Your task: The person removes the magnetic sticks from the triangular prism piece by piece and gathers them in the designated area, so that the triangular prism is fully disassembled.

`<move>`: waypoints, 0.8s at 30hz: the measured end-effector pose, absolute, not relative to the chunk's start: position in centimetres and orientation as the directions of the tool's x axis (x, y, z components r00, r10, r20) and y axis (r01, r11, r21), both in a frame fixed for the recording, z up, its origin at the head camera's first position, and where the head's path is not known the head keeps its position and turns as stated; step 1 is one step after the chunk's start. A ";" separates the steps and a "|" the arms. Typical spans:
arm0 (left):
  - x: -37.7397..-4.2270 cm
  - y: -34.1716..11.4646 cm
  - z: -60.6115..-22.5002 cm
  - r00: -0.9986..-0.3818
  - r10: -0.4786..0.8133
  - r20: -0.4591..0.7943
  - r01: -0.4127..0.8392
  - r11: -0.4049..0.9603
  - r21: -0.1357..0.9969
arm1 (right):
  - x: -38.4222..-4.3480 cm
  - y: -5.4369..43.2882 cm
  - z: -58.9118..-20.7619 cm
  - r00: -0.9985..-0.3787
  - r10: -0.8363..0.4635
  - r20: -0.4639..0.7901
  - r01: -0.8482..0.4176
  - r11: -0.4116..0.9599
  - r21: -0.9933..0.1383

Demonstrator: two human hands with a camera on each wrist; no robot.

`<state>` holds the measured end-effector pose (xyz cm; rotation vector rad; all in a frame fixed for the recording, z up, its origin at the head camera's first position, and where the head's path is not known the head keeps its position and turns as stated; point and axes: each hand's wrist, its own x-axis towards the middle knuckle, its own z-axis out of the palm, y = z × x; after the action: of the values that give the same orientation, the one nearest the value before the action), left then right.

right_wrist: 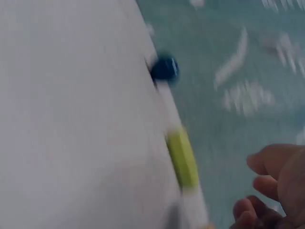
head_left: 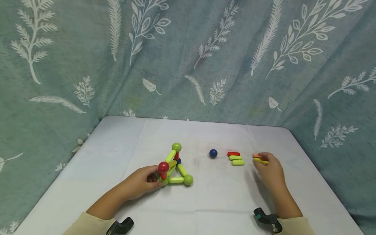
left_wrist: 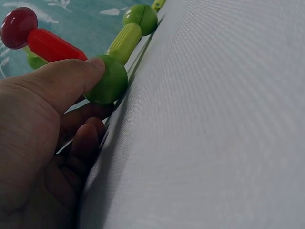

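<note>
In the head view my left hand (head_left: 143, 181) grips a near corner of a toy frame of colored rods and balls. Its thumb lies against a green ball (left_wrist: 112, 81), with fingers curled beneath. A red rod (left_wrist: 55, 46) topped by a red ball (head_left: 163, 167) rises from that corner. Other green balls (head_left: 188, 180) and yellow-green rods (head_left: 176, 180) form the frame. My right hand (head_left: 271, 171) hovers over a yellow rod (head_left: 261, 161) and an orange rod (head_left: 256, 155); its fingers are loosely bent, with nothing visible between them in the blurred right wrist view.
A loose dark blue ball (head_left: 213, 153) lies right of the frame. Between it and my right hand lie a red rod (head_left: 233, 154) and two yellow-green rods (head_left: 238, 163). The white table (head_left: 205, 199) ends at a leaf-patterned curtain (head_left: 176, 81).
</note>
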<state>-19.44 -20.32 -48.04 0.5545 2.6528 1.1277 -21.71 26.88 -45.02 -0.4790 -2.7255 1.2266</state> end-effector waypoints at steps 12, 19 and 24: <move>-19.4 -20.5 -47.7 -0.907 0.419 -0.048 0.256 0.637 0.727 | -20.2 12.5 -45.3 -0.926 -0.344 -0.158 -0.169 0.749 -0.641; -19.5 -20.5 -47.7 -0.904 0.427 -0.037 0.269 0.633 0.726 | -20.0 8.6 -45.5 -0.918 -0.368 -0.148 -0.203 0.757 -0.621; -19.7 -20.4 -47.9 -0.908 0.418 -0.026 0.272 0.635 0.723 | -19.9 8.6 -45.8 -0.948 -0.304 -0.094 -0.151 0.690 -0.708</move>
<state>-19.67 -20.38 -47.86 0.5685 2.6643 1.1303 -19.90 8.64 -45.79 0.4197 -3.0734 1.2565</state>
